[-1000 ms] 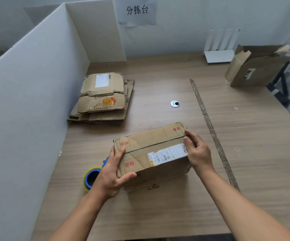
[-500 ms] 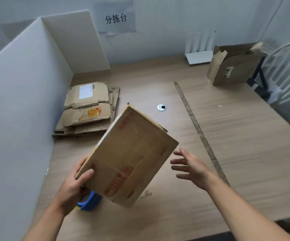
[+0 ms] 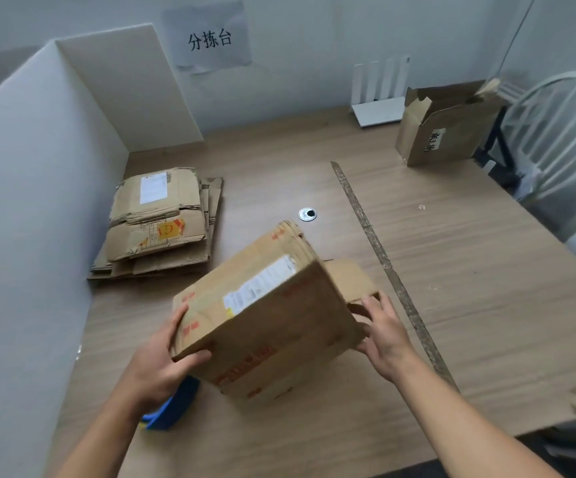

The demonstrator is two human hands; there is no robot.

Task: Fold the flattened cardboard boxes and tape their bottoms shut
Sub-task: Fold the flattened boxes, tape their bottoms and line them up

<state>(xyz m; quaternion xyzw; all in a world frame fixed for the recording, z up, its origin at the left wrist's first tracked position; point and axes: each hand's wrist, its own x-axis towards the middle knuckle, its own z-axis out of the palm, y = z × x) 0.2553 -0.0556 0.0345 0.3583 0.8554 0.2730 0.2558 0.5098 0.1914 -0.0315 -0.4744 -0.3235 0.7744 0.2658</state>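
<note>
Two hands are handling one folded box (image 3: 269,322), which is being held tilted above the near middle of the table (image 3: 486,288), with no face lying flat on the surface. The left hand (image 3: 155,367) is gripping the box's lower left corner, thumb curled onto the near face and fingers wrapping the labelled face, so this hand is probably carrying the weight and setting the angle. The right hand (image 3: 386,336) is lying with fingers spread and mostly straight against the box's right end, touching a loose flap (image 3: 348,277) projecting there; it is steadying rather than clamping. That end is showing as open, which suggests the box is being turned to bring one end into position. Whether the opposite end is already taped cannot be told from this view. A blue-and-yellow tape roll (image 3: 173,405) is lying on the table just beneath the left wrist, within immediate reach for sealing. A stack of flattened boxes (image 3: 162,222) is waiting at the far left beside the white partition (image 3: 38,201), well apart from the working area, likely so that supply and work are not mixing. An open box (image 3: 448,125) is standing at the far right corner, probably marking the set-down zone.
</note>
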